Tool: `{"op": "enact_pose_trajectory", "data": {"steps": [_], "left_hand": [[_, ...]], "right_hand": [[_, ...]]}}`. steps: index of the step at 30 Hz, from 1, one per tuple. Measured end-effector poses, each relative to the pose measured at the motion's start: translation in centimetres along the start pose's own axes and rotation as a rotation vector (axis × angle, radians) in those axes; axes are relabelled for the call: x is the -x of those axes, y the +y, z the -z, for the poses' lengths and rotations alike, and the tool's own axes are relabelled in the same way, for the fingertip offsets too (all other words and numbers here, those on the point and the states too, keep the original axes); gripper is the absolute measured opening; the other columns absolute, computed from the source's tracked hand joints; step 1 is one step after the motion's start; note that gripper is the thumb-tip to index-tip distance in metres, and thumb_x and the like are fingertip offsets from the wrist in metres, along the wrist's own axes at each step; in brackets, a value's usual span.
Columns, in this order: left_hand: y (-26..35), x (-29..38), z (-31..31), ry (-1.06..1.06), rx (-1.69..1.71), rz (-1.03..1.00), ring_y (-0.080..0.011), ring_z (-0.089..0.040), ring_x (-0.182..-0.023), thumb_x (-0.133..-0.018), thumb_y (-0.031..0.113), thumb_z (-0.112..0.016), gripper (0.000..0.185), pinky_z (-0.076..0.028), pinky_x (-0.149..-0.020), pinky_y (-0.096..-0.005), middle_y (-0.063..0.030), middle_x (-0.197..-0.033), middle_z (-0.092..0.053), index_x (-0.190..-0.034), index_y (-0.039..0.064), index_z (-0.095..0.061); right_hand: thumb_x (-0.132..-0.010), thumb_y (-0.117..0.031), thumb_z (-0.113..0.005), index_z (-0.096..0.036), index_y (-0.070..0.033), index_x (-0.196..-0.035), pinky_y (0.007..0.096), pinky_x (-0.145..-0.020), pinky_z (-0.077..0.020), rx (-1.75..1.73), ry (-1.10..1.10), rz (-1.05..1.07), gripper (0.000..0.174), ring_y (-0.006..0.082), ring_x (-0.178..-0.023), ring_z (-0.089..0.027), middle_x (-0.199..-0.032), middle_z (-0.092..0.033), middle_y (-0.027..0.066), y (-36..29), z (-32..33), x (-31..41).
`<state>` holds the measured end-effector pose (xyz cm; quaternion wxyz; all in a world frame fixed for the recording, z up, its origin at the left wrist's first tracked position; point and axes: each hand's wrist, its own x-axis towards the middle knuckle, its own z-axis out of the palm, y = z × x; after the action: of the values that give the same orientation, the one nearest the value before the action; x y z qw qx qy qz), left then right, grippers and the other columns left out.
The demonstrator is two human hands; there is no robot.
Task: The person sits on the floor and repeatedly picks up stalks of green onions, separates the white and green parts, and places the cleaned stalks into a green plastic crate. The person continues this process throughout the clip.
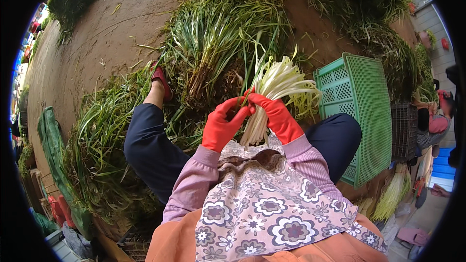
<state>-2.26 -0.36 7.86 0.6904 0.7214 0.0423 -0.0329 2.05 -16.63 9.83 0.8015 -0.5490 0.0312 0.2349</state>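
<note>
In front of my lap, both hands wear red rubber gloves. My right hand [280, 118] is closed around a bundle of pale, whitish-yellow stalks [276, 80], whose trimmed-looking ends point down towards the apron. Thumb and forefinger of my left hand [221, 125] pinch a thin green leaf stalk [248, 74] beside the bundle, and their tips meet the right hand's fingers. Just beyond lies a heap of long green leafy plants [225, 25] with brownish root ends [198, 80] towards me. More yellowish leaves [304, 103] show behind the right hand.
A green plastic crate [369, 123] stands on its side by my right knee, a dark crate [403, 131] behind it. Loose greens [109, 145] cover the floor at left, near a green sack [54, 160]. Another person [435, 123] sits at far right.
</note>
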Motion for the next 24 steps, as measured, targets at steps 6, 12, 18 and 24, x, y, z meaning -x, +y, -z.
{"op": "enact_pose_trajectory", "data": {"steps": [6,12,18,24], "left_hand": [[-1.4,-1.4,-2.5,0.292,-0.248,-0.228,-0.007,-0.061,-0.065,-0.086,0.014,-0.07,0.015,-0.05,-0.058,-0.023,-0.0018,-0.079,-0.067,-0.096,0.004,-0.066],[-1.9,-0.1,-1.4,0.257,0.339,0.286,-0.0107,-0.06,-0.056,-0.092,0.026,-0.063,0.021,-0.049,-0.052,-0.0235,-0.0069,-0.076,-0.066,-0.09,0.005,-0.06],[1.2,-1.4,-0.1,-0.38,0.8,0.534,-0.0025,-0.045,-0.053,-0.098,0.044,-0.048,0.046,-0.033,-0.047,-0.0173,0.0038,-0.073,-0.058,-0.12,0.005,-0.057],[4.1,-2.2,-0.7,-0.383,0.717,0.493,-0.006,-0.056,-0.058,-0.094,0.032,-0.059,0.023,-0.046,-0.053,-0.0182,0.0012,-0.074,-0.062,-0.093,0.009,-0.06]], "right_hand": [[-0.092,-0.016,-0.059,-0.064,-0.005,-0.094,0.0238,-0.059,-0.0473,-0.086,0.14,-0.038,0.012,0.0096,-0.064,-0.058,-0.077,-0.062,0.0015,1.1,0.0,-0.3],[-0.096,-0.021,-0.053,-0.06,-0.003,-0.101,0.0261,-0.063,-0.0483,-0.221,0.202,-0.071,0.02,0.0108,-0.063,-0.054,-0.069,-0.055,0.0002,0.7,0.8,-0.1],[-0.095,-0.019,-0.055,-0.061,-0.001,-0.107,0.0227,-0.066,-0.047,-0.111,0.037,-0.118,0.023,0.0086,-0.069,-0.056,-0.074,-0.058,0.0002,-0.1,1.2,0.9],[-0.093,-0.019,-0.057,-0.059,-0.002,-0.101,0.0281,-0.066,-0.0488,-0.354,0.043,0.039,0.018,0.0122,-0.069,-0.056,-0.073,-0.057,0.0016,-1.8,2.3,0.7]]}}
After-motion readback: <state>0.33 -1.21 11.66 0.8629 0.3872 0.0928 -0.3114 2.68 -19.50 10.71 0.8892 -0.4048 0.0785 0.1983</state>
